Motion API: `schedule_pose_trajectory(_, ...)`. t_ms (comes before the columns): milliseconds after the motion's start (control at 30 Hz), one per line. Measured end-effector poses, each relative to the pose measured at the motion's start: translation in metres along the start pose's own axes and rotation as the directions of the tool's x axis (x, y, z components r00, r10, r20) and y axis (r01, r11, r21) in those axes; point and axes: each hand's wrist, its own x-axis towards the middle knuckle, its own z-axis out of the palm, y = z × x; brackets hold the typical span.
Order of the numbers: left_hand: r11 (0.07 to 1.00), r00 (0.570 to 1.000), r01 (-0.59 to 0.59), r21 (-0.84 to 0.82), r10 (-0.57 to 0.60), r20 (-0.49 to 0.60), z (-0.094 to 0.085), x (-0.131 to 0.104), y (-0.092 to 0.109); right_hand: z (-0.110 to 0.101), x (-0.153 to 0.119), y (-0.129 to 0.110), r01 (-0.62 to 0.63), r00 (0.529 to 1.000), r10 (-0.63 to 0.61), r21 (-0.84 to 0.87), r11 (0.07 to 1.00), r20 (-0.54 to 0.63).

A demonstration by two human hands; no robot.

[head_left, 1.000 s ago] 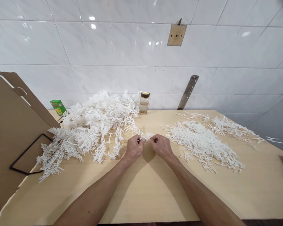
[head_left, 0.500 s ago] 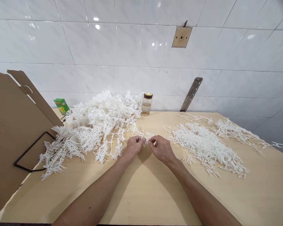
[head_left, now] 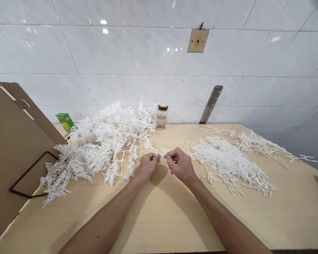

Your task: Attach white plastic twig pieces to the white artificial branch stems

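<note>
White plastic-looking sprigs fill my head view, the only feed I have from here, and one white sprig (head_left: 162, 151) is stretched between the two hands near the middle of the pale wooden table (head_left: 153, 222). I see the left hand (head_left: 148, 164) pinching it between thumb and fingers, while the right hand (head_left: 180, 165) has its thumb and index fingertips closed on the near end, the other fingers curled. To my left spreads a tangled heap (head_left: 106, 132), a cardboard panel (head_left: 21, 141) beside it. Trimmed-looking pieces (head_left: 228, 158) lie to my right, with barer stems (head_left: 257, 144) just behind. I make out a lidded jar (head_left: 162, 118) standing upright by the tiled wall (head_left: 137, 56).
</note>
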Motion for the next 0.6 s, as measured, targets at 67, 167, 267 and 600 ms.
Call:
schedule_pose_trajectory(67, 1.000, 1.000, -0.003, -0.017, 0.003, 0.018, 0.0003, 0.0010, -0.0009, 0.0018, 0.0003, 0.0012, -0.034, 0.999, 0.034, -0.004, 0.999, 0.024)
schedule_pose_trajectory(167, 1.000, 0.999, -0.014, -0.019, 0.015, 0.043, 0.0001, 0.0020, -0.0018, 0.0036, 0.0016, 0.0033, -0.113, 0.993, 0.114, -0.018, 0.993, 0.029)
schedule_pose_trajectory(267, 0.999, 0.998, -0.025, -0.033, 0.026, 0.048, -0.0003, 0.0013, -0.0015, 0.0043, 0.0025, 0.0026, -0.199, 0.975, 0.202, -0.034, 0.979, 0.091)
schedule_pose_trajectory(600, 0.998, 0.996, -0.040, -0.050, 0.044, 0.073, -0.0003, -0.0035, 0.0040, 0.0045, 0.0032, 0.0082, -0.027, 0.994, 0.053, -0.253, 0.967, 0.097)
